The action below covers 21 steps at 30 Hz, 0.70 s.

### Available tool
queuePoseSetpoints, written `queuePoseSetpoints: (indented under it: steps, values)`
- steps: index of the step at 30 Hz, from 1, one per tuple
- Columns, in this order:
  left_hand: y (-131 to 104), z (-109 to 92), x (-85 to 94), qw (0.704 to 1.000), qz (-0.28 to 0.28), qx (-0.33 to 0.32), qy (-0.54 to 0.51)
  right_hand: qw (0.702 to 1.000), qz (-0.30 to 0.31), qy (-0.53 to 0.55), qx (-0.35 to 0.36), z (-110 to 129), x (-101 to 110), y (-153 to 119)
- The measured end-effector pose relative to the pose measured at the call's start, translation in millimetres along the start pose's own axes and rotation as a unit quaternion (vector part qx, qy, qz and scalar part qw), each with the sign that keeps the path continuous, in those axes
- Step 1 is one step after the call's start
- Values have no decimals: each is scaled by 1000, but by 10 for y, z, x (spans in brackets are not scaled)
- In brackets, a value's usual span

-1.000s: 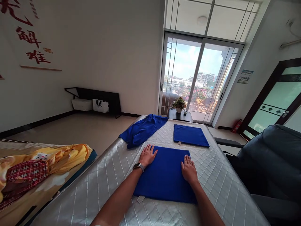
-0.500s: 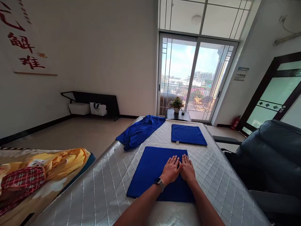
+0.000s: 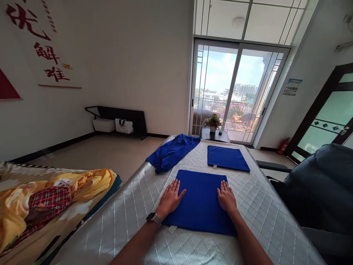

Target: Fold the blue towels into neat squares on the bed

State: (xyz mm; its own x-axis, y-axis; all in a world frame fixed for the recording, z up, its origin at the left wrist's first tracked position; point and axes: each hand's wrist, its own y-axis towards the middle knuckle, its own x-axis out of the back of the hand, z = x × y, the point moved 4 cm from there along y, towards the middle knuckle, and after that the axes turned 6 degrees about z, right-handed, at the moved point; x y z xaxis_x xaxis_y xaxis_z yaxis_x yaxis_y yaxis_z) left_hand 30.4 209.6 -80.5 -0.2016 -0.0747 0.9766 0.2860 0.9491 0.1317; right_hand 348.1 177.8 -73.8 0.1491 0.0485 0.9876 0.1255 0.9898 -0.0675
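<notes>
In front of me a flat blue cushion cover lies spread on a silvery quilted surface. My left hand rests flat on its left edge, thumb held away from the fingers. On the right edge lies my right hand, palm down with the fingers stretched out. A small white tag shows at the near left edge. Farther back on the right is a second flat blue cover, also tagged. A crumpled blue cloth lies at the back left.
Left of the quilted surface is a bed with yellow and plaid cloth. A dark armchair stands close on the right. Beyond the far end, a small black table holds a potted plant before sliding glass doors.
My left hand has moved left from beside my right hand to the cover's left edge. The right hand stays on the right edge. A tag now shows at the near edge. The view has shifted left.
</notes>
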Motion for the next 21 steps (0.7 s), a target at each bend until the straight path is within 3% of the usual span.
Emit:
queuePoseSetpoints:
  steps: [7, 16, 21]
  values:
    - [-16, -77, 50, 1000, -12, 0, -14, 1000, 7, -23, -17, 20, 82, -91]
    - [-19, -62, 64, 1000, -12, 8, -5, 999, 32, -1, 3, -29, -77, -707]
    - [-25, -165, 190, 1000, -16, 7, 11, 1000, 25, 10, 3, 0, -80, -800]
